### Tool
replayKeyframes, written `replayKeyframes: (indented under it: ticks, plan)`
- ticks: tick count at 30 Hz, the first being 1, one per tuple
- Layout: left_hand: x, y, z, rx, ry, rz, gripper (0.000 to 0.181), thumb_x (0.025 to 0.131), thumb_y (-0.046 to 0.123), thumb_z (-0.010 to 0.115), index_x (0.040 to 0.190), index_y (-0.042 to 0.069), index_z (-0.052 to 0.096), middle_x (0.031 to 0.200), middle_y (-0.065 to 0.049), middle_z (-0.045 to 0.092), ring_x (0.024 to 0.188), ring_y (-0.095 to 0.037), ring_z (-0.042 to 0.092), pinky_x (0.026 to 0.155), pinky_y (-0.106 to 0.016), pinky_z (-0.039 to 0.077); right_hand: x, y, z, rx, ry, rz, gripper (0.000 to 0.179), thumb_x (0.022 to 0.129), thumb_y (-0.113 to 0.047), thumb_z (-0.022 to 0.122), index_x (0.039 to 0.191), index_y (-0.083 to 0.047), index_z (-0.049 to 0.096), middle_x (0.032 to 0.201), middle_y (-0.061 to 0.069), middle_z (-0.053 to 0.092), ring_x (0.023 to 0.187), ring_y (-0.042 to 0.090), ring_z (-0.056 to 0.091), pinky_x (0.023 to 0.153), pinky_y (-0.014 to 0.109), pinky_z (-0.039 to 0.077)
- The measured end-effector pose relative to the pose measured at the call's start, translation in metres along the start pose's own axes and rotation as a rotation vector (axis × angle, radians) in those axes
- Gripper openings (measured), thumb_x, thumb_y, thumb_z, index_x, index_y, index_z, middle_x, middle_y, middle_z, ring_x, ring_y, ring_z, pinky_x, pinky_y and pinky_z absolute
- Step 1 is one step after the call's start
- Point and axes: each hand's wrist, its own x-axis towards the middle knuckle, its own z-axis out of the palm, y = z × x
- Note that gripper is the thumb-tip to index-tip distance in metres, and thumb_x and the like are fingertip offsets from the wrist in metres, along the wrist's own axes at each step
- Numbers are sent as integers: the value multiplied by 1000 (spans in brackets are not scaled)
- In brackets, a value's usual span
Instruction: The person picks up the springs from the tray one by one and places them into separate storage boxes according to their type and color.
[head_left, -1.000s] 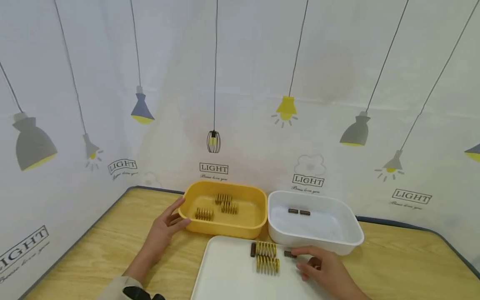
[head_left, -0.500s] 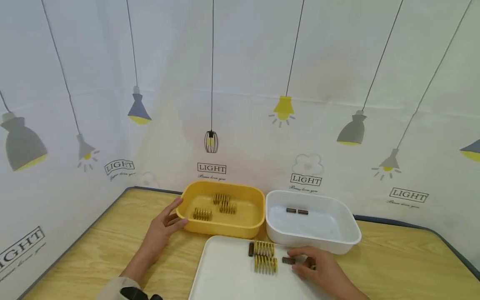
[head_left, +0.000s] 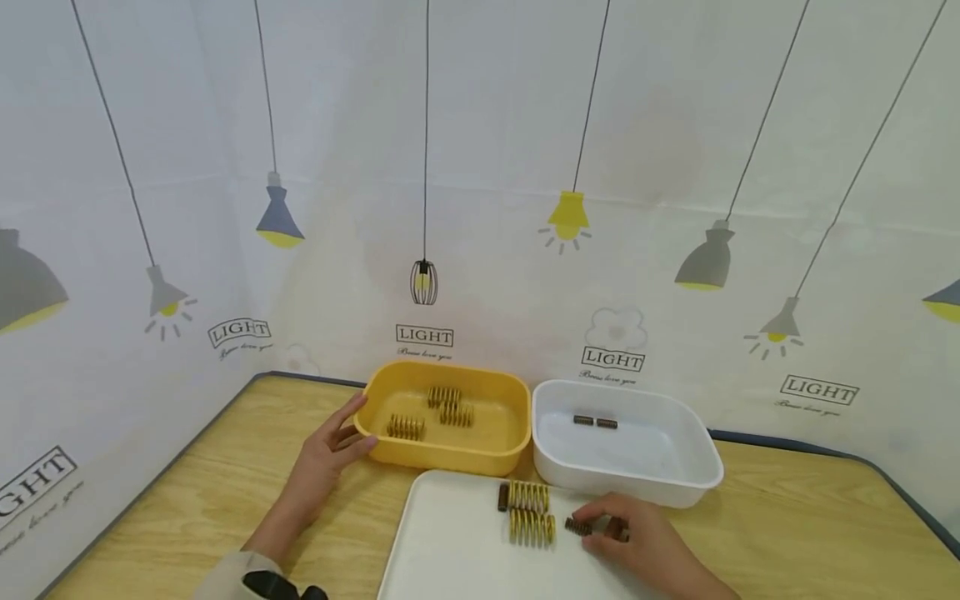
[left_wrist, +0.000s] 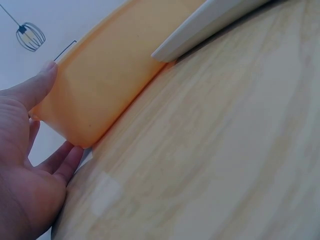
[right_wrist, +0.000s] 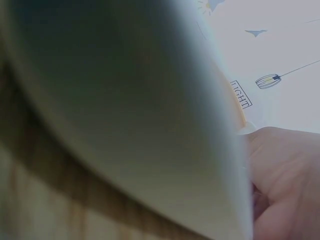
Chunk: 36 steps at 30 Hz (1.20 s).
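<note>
My left hand [head_left: 318,462] touches the left end of a yellow bin [head_left: 450,461], thumb on its near side. The left wrist view shows that thumb [left_wrist: 42,87] against the bin's outer wall and other fingertips at its bottom corner. My right hand [head_left: 637,533] pinches the right end of a small dark coil spring [head_left: 577,527] between thumb and index finger, over a white tray [head_left: 450,542]. Two large gold springs [head_left: 532,527] lie on the tray, with another small dark spring [head_left: 502,497] beside the farther one. The right wrist view hides the pinched spring.
Three gold springs [head_left: 406,427] lie in the yellow bin. A white bin [head_left: 630,483] to its right holds two small dark springs [head_left: 583,421]. Both bins stand behind the tray on a wooden table [head_left: 795,533]. A lamp-patterned curtain [head_left: 495,250] hangs behind.
My right thumb and index finger have closed on the small dark spring, which now lies slightly tilted. My left hand stays at the yellow bin.
</note>
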Motion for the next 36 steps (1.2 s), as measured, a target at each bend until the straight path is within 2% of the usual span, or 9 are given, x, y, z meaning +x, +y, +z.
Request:
replayKeyframes:
  ticks: [5,12,19,28,36]
  plan:
    - [1,-1,0,-4,4,3,65,81,25,65,138,21,34,144,9,22,119,-27,38,82,-20,43,0,2,0,1,-11,-11,20,76,-30,69,94,-23,66,85,-9,59,67,6,49,58,22,42]
    - [-1,-2,1,-32,-4,13,66,81,25,65,138,19,33,145,7,20,119,-27,38,82,-20,43,-1,0,-3,24,-68,-7,20,76,-30,69,94,-23,66,85,-9,59,68,7,49,59,22,42]
    - [0,0,2,15,8,1,64,82,25,64,138,22,34,143,10,23,118,-26,39,82,-19,42,-1,-2,-4,11,-102,-3,23,75,-32,69,96,-22,66,86,-8,59,68,8,50,59,22,43]
    - [0,1,1,4,3,-4,66,81,26,65,138,22,33,143,11,23,118,-25,39,83,-19,42,-1,-1,-2,23,-98,3,23,75,-31,69,95,-22,66,84,-8,59,67,8,48,58,22,42]
    - [0,1,1,18,4,1,63,83,21,63,138,21,33,143,10,24,119,-26,38,83,-18,41,-2,1,0,3,-101,-3,18,78,-33,66,94,-24,67,87,-11,61,71,6,50,62,22,42]
